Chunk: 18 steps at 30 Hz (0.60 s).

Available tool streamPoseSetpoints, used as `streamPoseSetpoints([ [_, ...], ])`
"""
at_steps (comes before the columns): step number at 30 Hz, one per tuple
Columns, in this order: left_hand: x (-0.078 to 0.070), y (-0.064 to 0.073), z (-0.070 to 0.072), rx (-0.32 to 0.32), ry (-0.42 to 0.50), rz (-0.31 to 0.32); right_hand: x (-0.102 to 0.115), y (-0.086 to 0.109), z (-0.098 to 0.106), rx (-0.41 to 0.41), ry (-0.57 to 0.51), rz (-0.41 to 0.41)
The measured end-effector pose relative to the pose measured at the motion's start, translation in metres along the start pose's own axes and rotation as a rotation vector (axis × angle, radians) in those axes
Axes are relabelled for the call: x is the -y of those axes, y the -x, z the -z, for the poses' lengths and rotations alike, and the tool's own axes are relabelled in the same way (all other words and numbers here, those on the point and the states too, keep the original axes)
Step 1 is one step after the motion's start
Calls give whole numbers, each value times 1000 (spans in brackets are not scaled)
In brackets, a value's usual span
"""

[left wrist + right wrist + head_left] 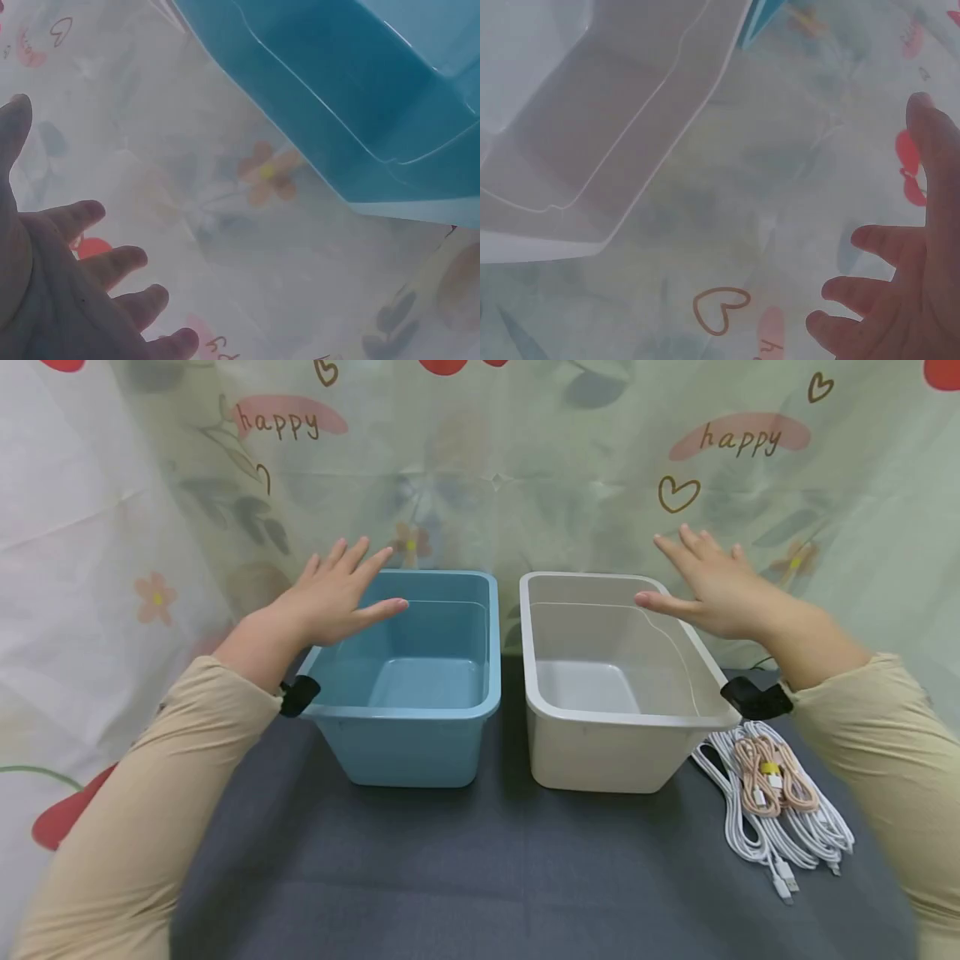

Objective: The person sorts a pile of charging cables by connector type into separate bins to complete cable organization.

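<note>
Here on the left, a blue bin (405, 752) stands on the table (480, 877); across a narrow gap, a cream bin (600, 756); just right of it, white cables (821, 831) topped by a tan coil (752, 772). Printed curtain (487, 518) behind! And the hands, well apart: left hand (330, 600) raised by the blue bin, right hand (723, 592) by the cream one, fingers splayed.

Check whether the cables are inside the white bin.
No, the cables lie on the dark table beside the white bin.
</note>
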<state>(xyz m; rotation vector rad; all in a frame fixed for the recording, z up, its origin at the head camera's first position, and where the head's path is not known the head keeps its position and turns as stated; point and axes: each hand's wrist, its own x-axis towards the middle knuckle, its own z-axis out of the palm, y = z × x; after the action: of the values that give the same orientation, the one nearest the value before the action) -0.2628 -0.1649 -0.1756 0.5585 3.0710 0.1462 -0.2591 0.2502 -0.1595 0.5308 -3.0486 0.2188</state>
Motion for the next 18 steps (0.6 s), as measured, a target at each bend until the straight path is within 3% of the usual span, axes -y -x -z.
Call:
streamPoseSetpoints([
  [8,0,16,0,-10,54,-16,-1,19,1,-32,-16,50],
  [18,3,39,-9,-42,151,-36,-18,49,-14,-107,-99,58],
])
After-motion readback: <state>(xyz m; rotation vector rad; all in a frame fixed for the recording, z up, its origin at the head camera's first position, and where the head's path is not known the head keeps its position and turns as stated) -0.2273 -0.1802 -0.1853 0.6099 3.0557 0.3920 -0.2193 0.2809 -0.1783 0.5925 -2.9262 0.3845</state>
